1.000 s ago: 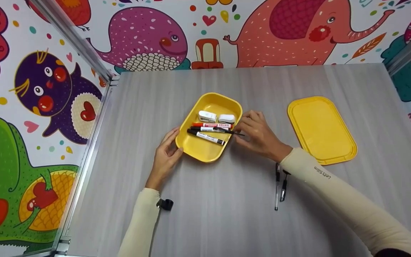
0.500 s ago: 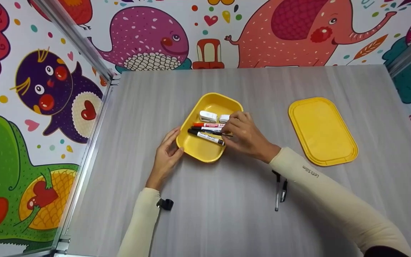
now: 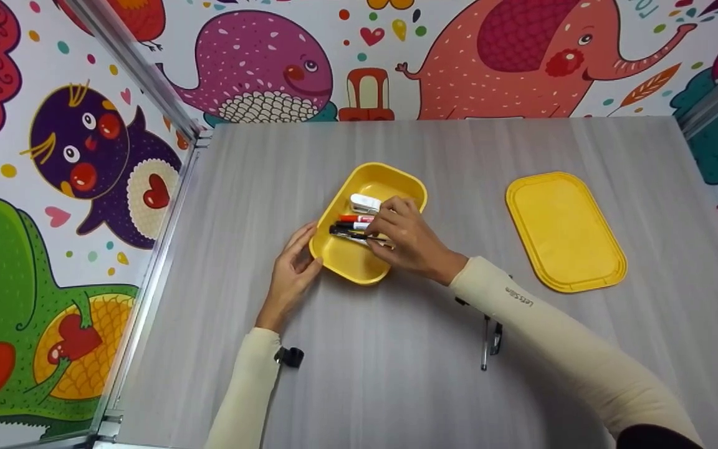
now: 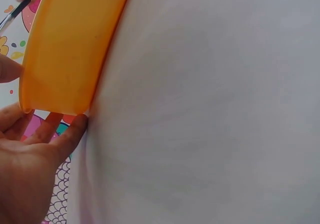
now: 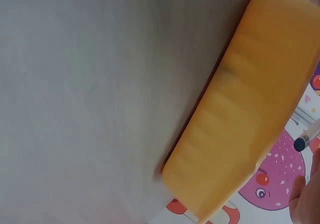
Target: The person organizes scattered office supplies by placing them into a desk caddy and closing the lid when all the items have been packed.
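My left hand (image 3: 290, 274) holds one corner of the yellow box (image 3: 349, 265), thumb and fingers on its outer walls. Above the box, my right hand (image 3: 406, 240) pinches a slim pen (image 4: 20, 6) with a dark section and a clear barrel. The pen's dark end shows again in the right wrist view. Inside the box lie a red marker (image 3: 351, 218), a black-and-white marker (image 3: 359, 226) and a white clip-like item (image 3: 365, 203). My right fingers hide the other contents in part.
A flat yellow lid (image 3: 568, 231) lies on the grey table (image 3: 396, 374) to the right. Below my right forearm are two pens, one with a clear barrel (image 3: 484, 352), partly covered by the sleeve. Patterned walls stand behind and at both sides.
My right hand has moved left with the pen, from the box's right rim to over its middle, covering more of the contents. The left hand keeps its place on the box.
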`<state>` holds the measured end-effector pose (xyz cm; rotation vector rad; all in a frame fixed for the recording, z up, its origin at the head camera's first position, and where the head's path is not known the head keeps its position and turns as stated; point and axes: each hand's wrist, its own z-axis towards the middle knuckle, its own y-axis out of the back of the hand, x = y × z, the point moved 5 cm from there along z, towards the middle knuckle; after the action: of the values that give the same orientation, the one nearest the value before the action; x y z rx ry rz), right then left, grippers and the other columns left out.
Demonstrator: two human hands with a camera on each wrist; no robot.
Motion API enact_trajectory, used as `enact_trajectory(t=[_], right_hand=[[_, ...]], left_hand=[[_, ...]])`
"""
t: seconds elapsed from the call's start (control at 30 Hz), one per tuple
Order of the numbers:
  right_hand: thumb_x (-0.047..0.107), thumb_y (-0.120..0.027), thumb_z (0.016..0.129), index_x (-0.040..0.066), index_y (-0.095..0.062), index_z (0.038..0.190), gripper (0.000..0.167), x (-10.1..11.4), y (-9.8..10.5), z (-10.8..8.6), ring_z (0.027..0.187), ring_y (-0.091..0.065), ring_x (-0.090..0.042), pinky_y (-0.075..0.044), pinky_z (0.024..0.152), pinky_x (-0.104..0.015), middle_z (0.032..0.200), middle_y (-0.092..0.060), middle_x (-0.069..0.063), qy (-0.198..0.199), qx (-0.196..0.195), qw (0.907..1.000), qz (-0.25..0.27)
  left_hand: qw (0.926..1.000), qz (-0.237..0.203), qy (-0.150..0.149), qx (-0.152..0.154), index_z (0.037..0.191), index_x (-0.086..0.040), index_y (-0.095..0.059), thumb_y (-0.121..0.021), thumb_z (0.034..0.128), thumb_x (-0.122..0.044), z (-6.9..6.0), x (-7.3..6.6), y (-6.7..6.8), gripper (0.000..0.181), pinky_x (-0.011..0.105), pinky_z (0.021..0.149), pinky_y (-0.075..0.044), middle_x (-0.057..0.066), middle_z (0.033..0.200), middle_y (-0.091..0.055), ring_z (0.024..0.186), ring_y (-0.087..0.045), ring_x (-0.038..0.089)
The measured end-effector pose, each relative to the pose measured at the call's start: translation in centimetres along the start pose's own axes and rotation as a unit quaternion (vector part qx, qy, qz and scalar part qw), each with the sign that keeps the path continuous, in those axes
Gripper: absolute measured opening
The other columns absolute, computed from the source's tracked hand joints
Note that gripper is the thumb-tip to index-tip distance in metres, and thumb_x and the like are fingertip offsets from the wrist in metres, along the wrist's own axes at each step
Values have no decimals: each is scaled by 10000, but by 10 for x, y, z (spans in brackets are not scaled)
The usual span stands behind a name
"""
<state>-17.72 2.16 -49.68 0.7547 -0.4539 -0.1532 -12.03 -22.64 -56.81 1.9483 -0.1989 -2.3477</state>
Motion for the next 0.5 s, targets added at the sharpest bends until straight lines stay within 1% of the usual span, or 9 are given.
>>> enact_trajectory(t=[0.17,0.3,0.4,0.5], right_hand=[[145,-833,980,75,-771,1049,116,3,-10,5,1102,-581,-329,-445,969,-513,1031,-730,-71,-107,115,9999,30],[126,-824,989,80,-769,1057,99,4,-19,7,1108,-589,-321,-453,964,-500,1046,-730,-66,-149,148,9998,77],[110,-821,982,86,-765,1036,81,5,-27,7,1106,-601,-314,-465,956,-497,1034,-739,-56,-173,164,9997,-31],[103,-827,973,86,-767,1019,77,6,-33,6,1105,-605,-308,-466,953,-498,1026,-752,-48,-267,274,9991,-195]], left_hand=[[10000,15,-20,2,1590,80,-516,-705,988,102,0,1,1,631,484,1237,-429,223,1696,-436,1571,-415,397],[10000,-32,1,-7,1589,72,-523,-703,984,110,-1,0,2,633,474,1244,-420,215,1698,-436,1578,-406,378],[10000,-49,38,26,1601,62,-513,-699,993,103,-1,1,1,637,488,1252,-408,202,1708,-425,1581,-405,366],[10000,-37,70,52,1612,55,-502,-696,1003,92,-1,1,0,641,496,1253,-406,194,1714,-417,1583,-405,359]])
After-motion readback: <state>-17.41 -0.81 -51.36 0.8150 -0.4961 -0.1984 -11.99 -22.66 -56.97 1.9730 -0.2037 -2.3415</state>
